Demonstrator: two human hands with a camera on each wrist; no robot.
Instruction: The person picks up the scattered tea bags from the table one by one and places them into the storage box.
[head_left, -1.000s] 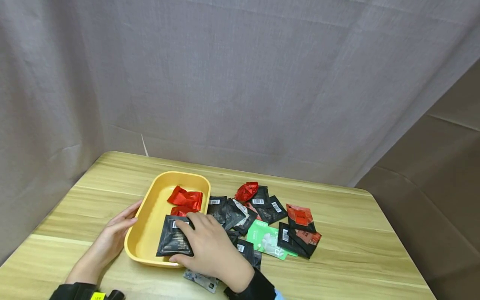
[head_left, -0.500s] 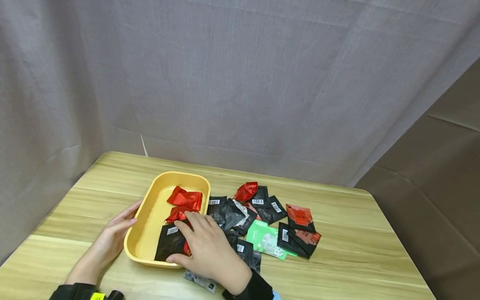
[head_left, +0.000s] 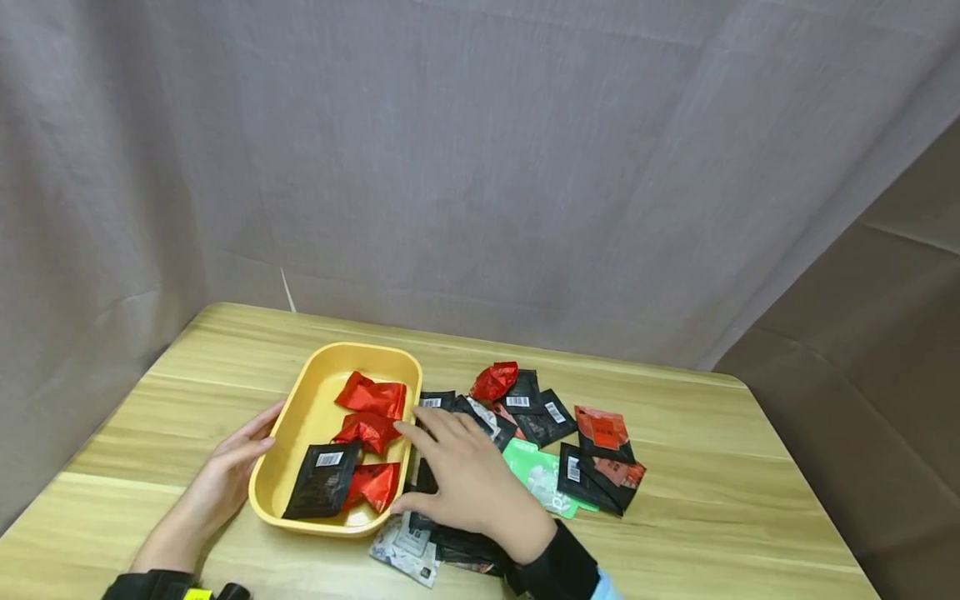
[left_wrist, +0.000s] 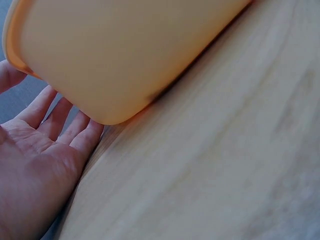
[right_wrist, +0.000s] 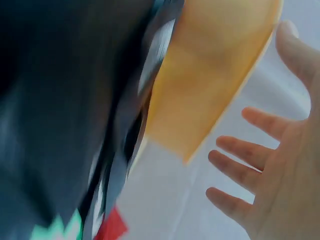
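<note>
A yellow tray [head_left: 300, 425] stands on the table's left half. Inside lie a flat black sachet [head_left: 321, 482] and three shiny red wrapped packets [head_left: 375, 396]; the sachet partly overlaps the nearest red one. My left hand [head_left: 223, 479] rests against the tray's left side, its fingers fairly straight on the outer wall [left_wrist: 120, 55] in the left wrist view. Over the tray's right rim my right hand [head_left: 480, 487] is spread and holds nothing; its parted fingers [right_wrist: 240, 167] show in the right wrist view. Beneath it, black sachets [head_left: 468, 542] are partly hidden.
Right of the tray lies a loose pile: several black sachets [head_left: 547, 419], a red packet [head_left: 493, 382], a green packet [head_left: 538, 475] and black-and-red sachets [head_left: 602, 432]. A grey patterned sachet [head_left: 405, 548] lies by the tray's near corner. Grey cloth [head_left: 480, 183] hangs behind the table.
My right hand has let go of the black sachet in the tray and moved right, fingers spreading. The sachet has shifted left, and the third red packet is uncovered. My left hand stays put.
</note>
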